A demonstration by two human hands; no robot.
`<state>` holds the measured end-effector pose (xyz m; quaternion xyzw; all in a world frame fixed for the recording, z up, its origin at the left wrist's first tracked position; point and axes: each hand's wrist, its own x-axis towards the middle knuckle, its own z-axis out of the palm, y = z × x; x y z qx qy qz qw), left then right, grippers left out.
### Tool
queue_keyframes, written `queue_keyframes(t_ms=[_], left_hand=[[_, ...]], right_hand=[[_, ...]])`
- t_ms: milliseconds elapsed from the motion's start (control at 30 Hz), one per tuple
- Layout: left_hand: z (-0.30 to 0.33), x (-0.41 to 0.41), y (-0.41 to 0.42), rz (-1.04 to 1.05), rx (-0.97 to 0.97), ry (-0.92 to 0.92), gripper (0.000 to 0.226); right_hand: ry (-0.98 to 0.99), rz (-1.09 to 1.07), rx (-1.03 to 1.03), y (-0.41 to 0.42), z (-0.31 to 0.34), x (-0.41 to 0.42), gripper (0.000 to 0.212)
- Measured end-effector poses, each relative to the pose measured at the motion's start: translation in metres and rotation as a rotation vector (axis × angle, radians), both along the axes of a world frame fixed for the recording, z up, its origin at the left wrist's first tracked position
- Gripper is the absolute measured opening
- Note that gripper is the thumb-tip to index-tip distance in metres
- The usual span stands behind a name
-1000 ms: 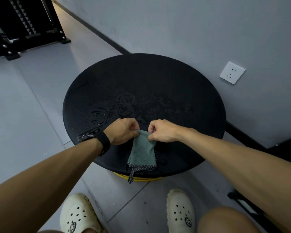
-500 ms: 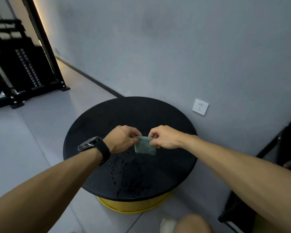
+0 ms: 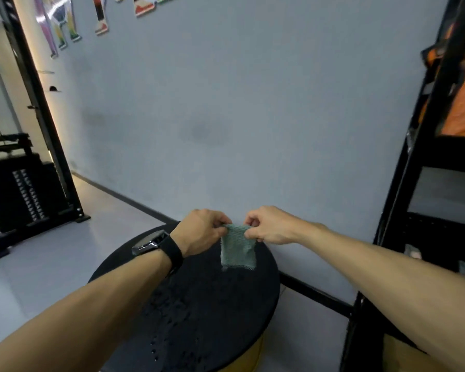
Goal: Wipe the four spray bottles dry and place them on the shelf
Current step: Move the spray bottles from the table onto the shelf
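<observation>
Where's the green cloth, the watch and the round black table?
green cloth (image 3: 238,249), head view, middle of the hanging fabric.
watch (image 3: 148,242), head view, its screen.
round black table (image 3: 212,304), head view, bare top.

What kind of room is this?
Probably a gym. There is a weight machine with stacked plates on the left, sporty pictures on the wall, and a black shelf on the right.

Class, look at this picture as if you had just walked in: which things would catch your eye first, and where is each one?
First, the left hand and right hand in the middle, each pinching a top corner of a small green cloth that hangs between them. Beneath it is a round black table dotted with water drops. A black shelf stands at the right edge.
</observation>
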<state>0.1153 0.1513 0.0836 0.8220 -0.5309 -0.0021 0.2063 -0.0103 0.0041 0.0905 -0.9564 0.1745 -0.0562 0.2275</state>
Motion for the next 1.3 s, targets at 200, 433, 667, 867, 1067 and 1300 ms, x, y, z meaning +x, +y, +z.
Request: queue_keyframes(t_ms=[200,433,667,867,1067,1300], left_hand=[[0.029,-0.037,-0.016,-0.060,-0.034,-0.057,0.025],[0.052,-0.076,-0.028,-0.119,-0.056,-0.068,0.026],[0.064,-0.109,-0.044,-0.193,-0.070,-0.079,0.026],[0.074,-0.139,-0.062,-0.253,-0.081,-0.092,0.025],[0.087,-0.173,-0.082,-0.323,-0.075,-0.114,0.025],[0.100,-0.213,-0.106,-0.437,-0.101,-0.158,0.025]], right_hand=[[-0.059,-0.063,-0.032,-0.010,0.032,-0.048,0.007],[-0.067,-0.113,-0.044,-0.016,0.058,-0.094,0.007],[-0.085,-0.156,-0.065,-0.023,0.073,-0.135,0.009],[-0.093,-0.229,-0.081,-0.034,0.081,-0.175,0.011],[-0.102,-0.287,-0.096,-0.043,0.091,-0.216,0.009],[-0.103,-0.365,-0.110,-0.050,0.106,-0.266,0.005]])
